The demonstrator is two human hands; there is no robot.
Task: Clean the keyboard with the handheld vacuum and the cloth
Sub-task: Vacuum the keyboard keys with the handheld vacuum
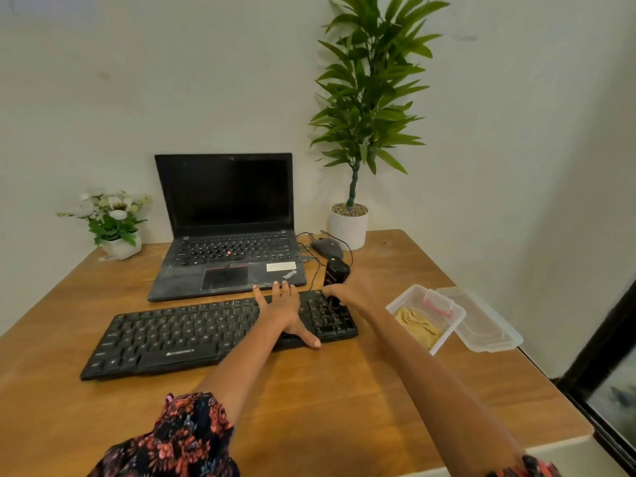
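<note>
Table (344, 401) of brown wood fills the lower part of your view and carries everything else. Tall plant (370, 98) in a white pot (348, 228) stands at the far edge, right of the open laptop (227, 228), whose screen is dark and whose palm rest looks dusty. Keyboard (192, 335), black and full-width, lies just in front of the laptop, running at a slight slant from near left to far right. Your left hand (285, 311) lies flat on the right-centre part of the keyboard, fingers spread and straight, fingertips reaching its far edge, thumb stretched out over its near edge. Your right hand (351, 292) is over the number-pad end of the keyboard, fingers curled round the black handheld vacuum (335, 273); the body of the vacuum rises behind your knuckles, and its lower end meets the keys at the far right corner, though whether the nozzle actually touches them you cannot tell.

Clear plastic container (444, 333) sits right of the keyboard, near your right forearm, and holds the yellowish cloth (418, 327), crumpled in its near half, with a pink item beside it. Lid (488, 325), also clear, lies just right of the container. Small flower arrangement (110, 215) in a white pot stands at the far left. Mouse (327, 247) with a black cable rests between the laptop and the tall plant's pot.
</note>
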